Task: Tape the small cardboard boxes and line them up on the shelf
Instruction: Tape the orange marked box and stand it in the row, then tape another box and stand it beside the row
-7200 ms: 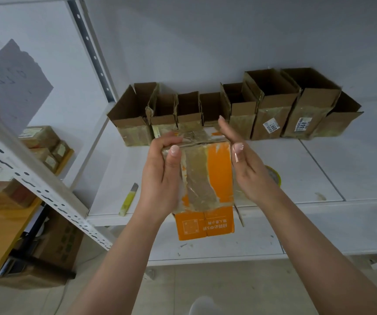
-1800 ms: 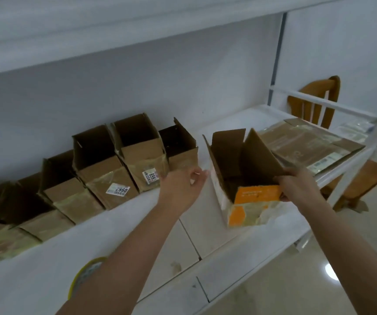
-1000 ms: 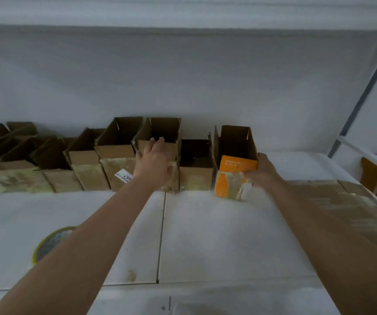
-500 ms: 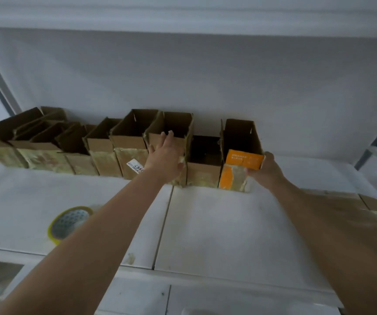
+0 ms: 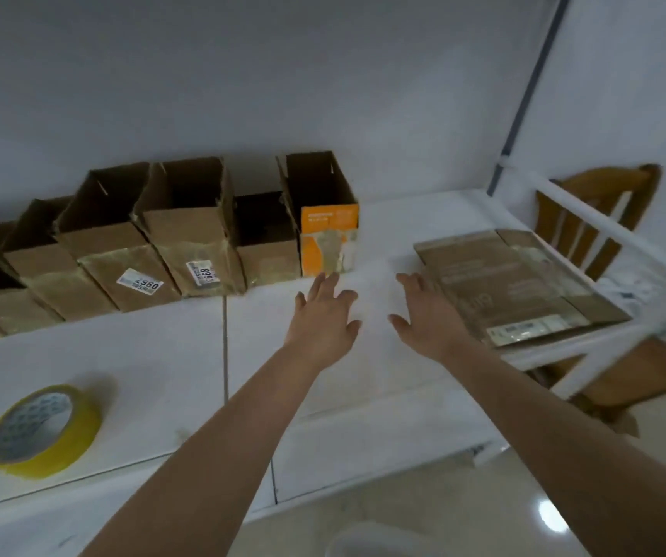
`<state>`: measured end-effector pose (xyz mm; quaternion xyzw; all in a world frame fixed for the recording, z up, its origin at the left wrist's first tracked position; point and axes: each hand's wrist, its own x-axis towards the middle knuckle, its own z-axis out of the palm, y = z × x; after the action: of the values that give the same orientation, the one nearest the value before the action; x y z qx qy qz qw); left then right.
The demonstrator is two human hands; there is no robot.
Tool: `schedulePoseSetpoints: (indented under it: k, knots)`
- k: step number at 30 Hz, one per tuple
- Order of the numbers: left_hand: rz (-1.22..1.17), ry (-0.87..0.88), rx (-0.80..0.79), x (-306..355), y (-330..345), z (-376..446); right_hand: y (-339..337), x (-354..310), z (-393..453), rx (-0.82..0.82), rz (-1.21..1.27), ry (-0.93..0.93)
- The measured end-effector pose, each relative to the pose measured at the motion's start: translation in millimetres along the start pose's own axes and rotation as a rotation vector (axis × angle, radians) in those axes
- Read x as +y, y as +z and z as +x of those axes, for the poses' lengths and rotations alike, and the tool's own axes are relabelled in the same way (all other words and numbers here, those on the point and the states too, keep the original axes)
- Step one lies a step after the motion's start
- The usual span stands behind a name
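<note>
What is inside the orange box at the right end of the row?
The orange box stands open-topped; only bare brown inner walls show. Its floor is hidden by its own front wall, so any contents low inside cannot be seen.

Both your arms reach forward, side by side. Your left hand (image 5: 323, 319) and right hand (image 5: 427, 315) are palm-down, fingers (image 5: 329, 281) spread and straight, holding nothing.

Head camera looks down, close over shelf (image 5: 130, 379).
</note>
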<state>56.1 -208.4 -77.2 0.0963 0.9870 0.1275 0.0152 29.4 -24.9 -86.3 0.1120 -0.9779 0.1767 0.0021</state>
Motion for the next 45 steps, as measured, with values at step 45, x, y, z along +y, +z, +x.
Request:
schedulePoseSetpoints:
  k: [45]
  knots:
    - [-0.876, -0.453, 0.375, 188, 38, 110, -76, 307, 53, 0.040, 0.349, 0.657]
